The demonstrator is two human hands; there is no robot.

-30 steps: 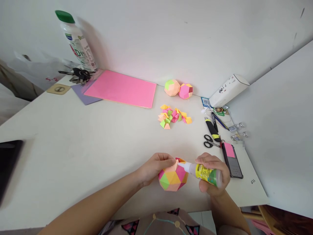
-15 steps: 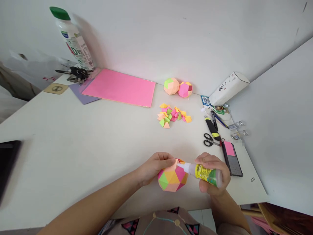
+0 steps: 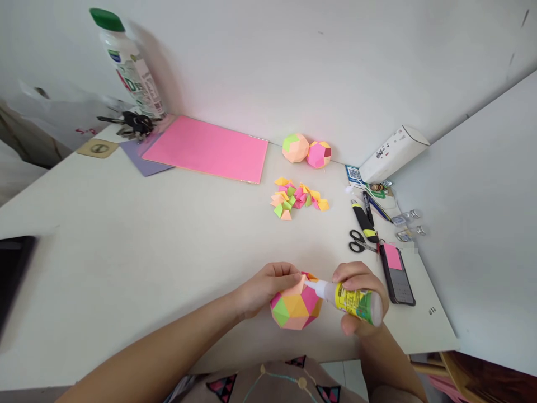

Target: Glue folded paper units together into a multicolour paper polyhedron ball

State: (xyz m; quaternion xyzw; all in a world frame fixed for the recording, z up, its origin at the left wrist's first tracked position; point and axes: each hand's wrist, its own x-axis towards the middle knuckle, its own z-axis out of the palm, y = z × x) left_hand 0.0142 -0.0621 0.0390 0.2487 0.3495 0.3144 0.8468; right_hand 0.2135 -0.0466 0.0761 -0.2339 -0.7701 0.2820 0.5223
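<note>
My left hand (image 3: pixel 272 285) pinches the upper edge of a many-faced paper ball (image 3: pixel 296 307) in pink, orange, peach and green, held over the near part of the desk. Closed around a glue bottle (image 3: pixel 354 300) with a yellow and green label, my right hand (image 3: pixel 364 288) keeps it tilted. The bottle's white nozzle points left and meets the ball's top rim by my left thumb. Beyond my hands lies a loose pile of small folded paper pieces (image 3: pixel 297 198). Two more paper balls, one peach and green (image 3: pixel 296 149) and one mostly pink (image 3: pixel 319 154), sit against the wall.
Scissors (image 3: pixel 358 242), a utility knife (image 3: pixel 364 221) and a phone (image 3: pixel 398 274) lie to the right, near a white tube (image 3: pixel 394 154). A pink sheet (image 3: pixel 210 148) and a tall bottle (image 3: pixel 130 73) are at the back left. A dark device (image 3: pixel 14 274) lies far left.
The view has shifted very slightly. My right hand has moved a touch to the left on the glue bottle; the nozzle stays at the ball's rim, and the left hand's hold looks the same.
</note>
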